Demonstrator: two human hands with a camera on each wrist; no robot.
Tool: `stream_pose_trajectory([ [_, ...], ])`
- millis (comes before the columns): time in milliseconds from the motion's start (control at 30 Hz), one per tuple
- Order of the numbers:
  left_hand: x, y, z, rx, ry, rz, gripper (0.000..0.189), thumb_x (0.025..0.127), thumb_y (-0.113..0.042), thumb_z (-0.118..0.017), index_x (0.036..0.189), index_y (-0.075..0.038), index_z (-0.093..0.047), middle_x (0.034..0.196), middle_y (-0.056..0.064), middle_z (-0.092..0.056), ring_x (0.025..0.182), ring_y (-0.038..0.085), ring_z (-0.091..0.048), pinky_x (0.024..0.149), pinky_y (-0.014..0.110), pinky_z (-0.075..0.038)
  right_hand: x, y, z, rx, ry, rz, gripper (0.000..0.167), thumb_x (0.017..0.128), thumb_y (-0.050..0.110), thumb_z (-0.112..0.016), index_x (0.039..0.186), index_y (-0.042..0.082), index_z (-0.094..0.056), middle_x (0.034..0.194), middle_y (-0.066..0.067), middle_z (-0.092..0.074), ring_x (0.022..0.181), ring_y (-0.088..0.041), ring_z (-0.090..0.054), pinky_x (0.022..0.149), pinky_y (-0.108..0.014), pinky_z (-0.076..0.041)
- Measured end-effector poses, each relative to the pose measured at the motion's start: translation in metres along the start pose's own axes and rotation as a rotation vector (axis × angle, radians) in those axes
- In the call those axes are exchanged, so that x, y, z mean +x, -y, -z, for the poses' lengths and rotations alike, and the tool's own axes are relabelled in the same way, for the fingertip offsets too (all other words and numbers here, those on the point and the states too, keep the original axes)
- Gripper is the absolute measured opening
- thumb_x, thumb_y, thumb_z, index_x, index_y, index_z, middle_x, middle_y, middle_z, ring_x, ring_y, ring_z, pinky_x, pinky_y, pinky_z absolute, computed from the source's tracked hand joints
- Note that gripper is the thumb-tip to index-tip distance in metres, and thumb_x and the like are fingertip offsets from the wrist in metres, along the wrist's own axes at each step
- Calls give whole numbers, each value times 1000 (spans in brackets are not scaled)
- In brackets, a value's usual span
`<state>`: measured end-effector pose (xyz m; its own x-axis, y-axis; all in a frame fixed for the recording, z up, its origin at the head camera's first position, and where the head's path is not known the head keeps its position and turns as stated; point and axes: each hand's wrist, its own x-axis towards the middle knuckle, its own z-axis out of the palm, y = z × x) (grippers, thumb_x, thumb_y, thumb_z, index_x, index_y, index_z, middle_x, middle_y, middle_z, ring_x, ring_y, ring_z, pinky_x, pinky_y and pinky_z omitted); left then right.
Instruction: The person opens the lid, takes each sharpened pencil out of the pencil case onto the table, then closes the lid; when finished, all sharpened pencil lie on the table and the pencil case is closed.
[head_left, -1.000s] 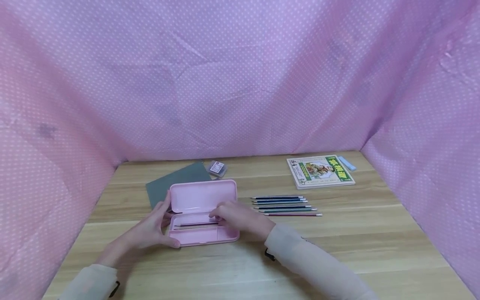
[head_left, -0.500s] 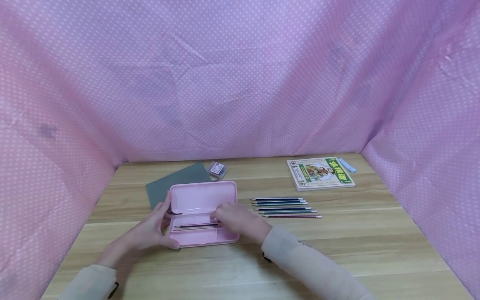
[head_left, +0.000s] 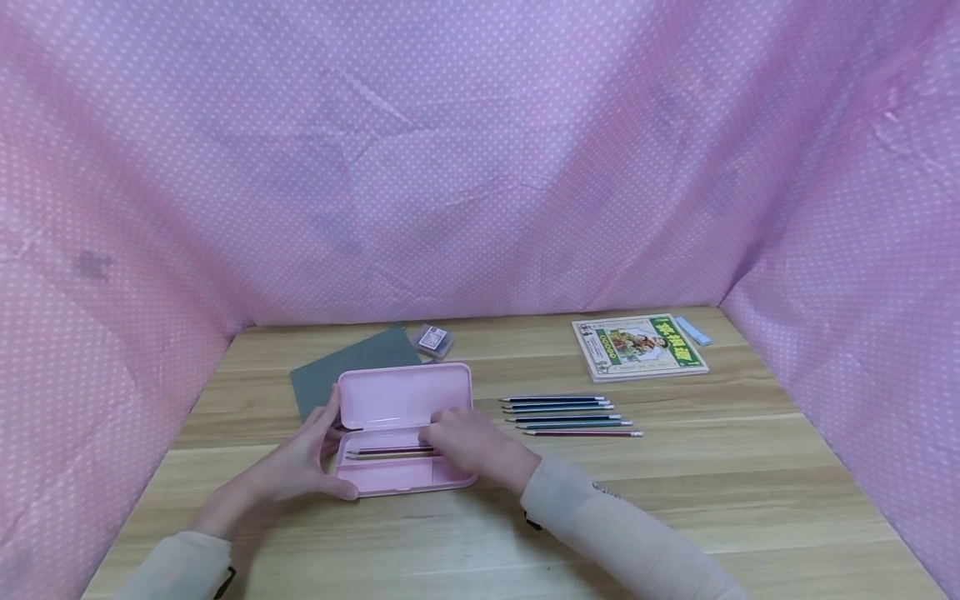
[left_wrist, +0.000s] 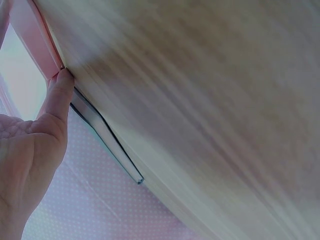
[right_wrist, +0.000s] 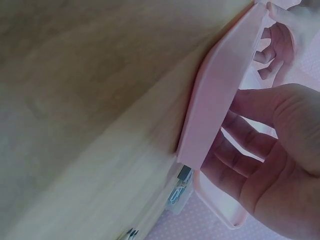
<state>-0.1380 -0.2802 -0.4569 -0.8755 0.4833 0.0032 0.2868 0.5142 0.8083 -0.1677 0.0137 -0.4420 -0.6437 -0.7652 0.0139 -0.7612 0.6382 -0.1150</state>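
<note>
An opened pink pencil case (head_left: 405,398) stands on the table with its lid raised. Pencils (head_left: 390,452) lie lengthwise in its rear compartment, one dark red and one light-coloured. My left hand (head_left: 303,458) grips the case's left end, its thumb at the front corner and a finger up against the lid's edge. My right hand (head_left: 472,446) reaches into the right part of the case, over the pencils' right ends. In the right wrist view, the thumb and fingers of my right hand (right_wrist: 280,150) dip behind the case wall (right_wrist: 220,95); their tips are hidden, so any pinch is unclear.
Several pencils (head_left: 562,419) lie in a row right of the case. A grey-green flat board or book (head_left: 352,365) lies partly behind the lid, beside a small clear box (head_left: 433,341). Farther right are an illustrated book (head_left: 639,347) and a light-blue strip (head_left: 693,331).
My right hand and forearm have shifted slightly left over the case. The left hand keeps its place, and the pencils show hardly any movement.
</note>
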Motion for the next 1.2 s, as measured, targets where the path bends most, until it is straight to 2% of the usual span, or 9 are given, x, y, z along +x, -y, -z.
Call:
stream_pose_trajectory([
  [167,0,1,0,2,-1,-4,150,64,-29,-98,160,-10,17,137,19,-34,124,35,-53,109,49,-41,0,-4,0,72,-10,-1,18,92,6,-73,104,18,-80,93,4,-70,80,-8,-61,72,-19,-54],
  [367,0,1,-1,-14,1,-8,151,64,-28,-98,160,-11,17,136,20,-33,123,35,-53,109,48,-40,1,-8,-1,138,-25,16,16,92,9,-75,103,18,-81,90,4,-70,78,-7,-58,69,-19,-51],
  [500,0,1,0,-30,4,-3,151,64,-26,-98,160,-12,17,137,20,-32,123,35,-53,110,48,-39,2,-9,-2,172,-18,7,16,91,8,-75,104,17,-81,92,5,-71,80,-6,-59,72,-19,-52],
  [733,0,1,1,-29,7,1,150,65,-28,-98,160,-13,17,136,20,-33,124,35,-53,110,48,-39,2,-8,-2,180,-9,-15,16,90,7,-76,101,18,-80,90,5,-69,78,-6,-57,71,-19,-51],
  [933,0,1,0,-26,10,-1,151,65,-29,-98,159,-11,18,137,20,-32,124,35,-53,110,48,-38,0,-9,-3,174,-29,2,18,91,4,-74,101,17,-80,88,5,-67,75,-6,-54,67,-18,-48],
  [1200,0,1,0,-17,6,-1,151,64,-28,-98,159,-10,18,136,20,-33,123,34,-53,110,49,-38,-4,-8,0,185,-41,31,17,95,9,-72,108,17,-80,94,3,-71,82,-5,-60,75,-17,-52],
])
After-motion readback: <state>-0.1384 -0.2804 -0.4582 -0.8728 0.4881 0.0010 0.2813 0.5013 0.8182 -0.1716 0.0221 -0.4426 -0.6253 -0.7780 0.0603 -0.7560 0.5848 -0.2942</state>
